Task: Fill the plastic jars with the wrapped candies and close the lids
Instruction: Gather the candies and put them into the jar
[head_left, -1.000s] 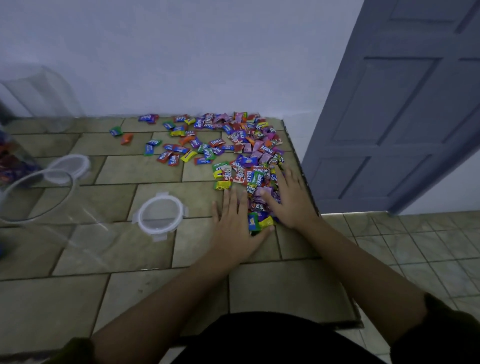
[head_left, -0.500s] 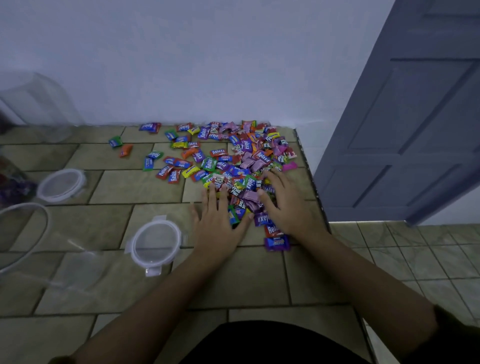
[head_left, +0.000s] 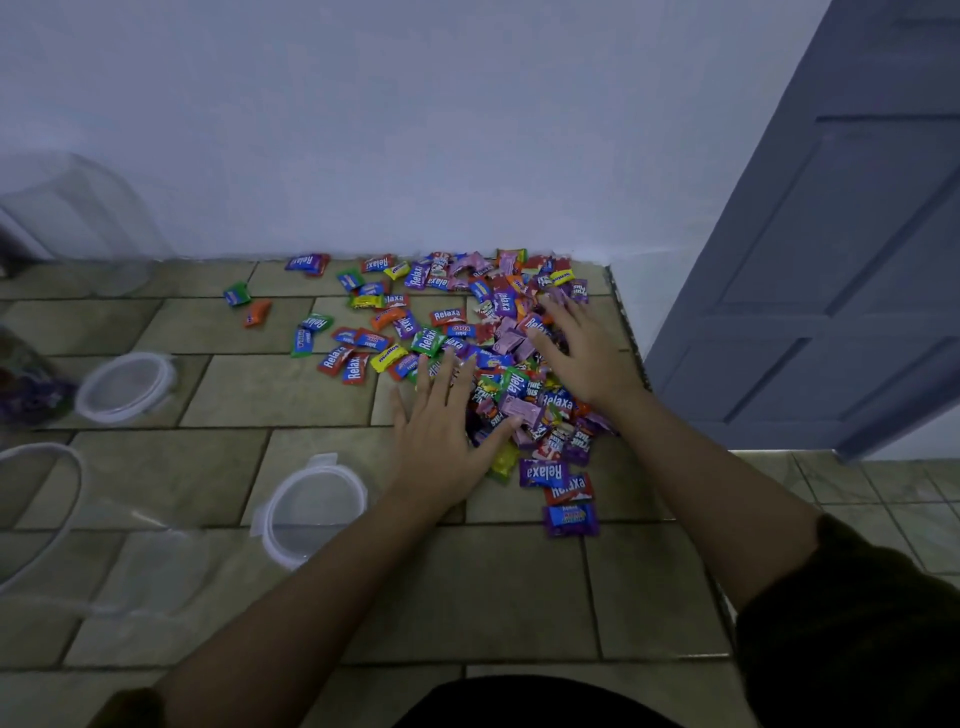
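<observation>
While the left hand (head_left: 441, 431) is lying flat, fingers spread, at the near-left edge of the wrapped candies (head_left: 447, 316), the right hand (head_left: 587, 358) is pressing straight, splayed fingers onto the pile's right side. Neither is gripping anything. The candies are sprawling across the far right of the tiled counter (head_left: 270, 389). A near lid (head_left: 317, 512) is lying just left of the left wrist, and a clear plastic jar (head_left: 78, 218) is standing far left.

The candies (head_left: 467, 332) had wrappers in red, blue, purple, pink, green, yellow and orange, many with white letters. The counter (head_left: 519, 587) was of olive-beige tiles with dark joints. The wall (head_left: 415, 130) was pale bluish white, the door (head_left: 841, 249) grey-blue, the lids (head_left: 311, 509) clear with whitish rims.
</observation>
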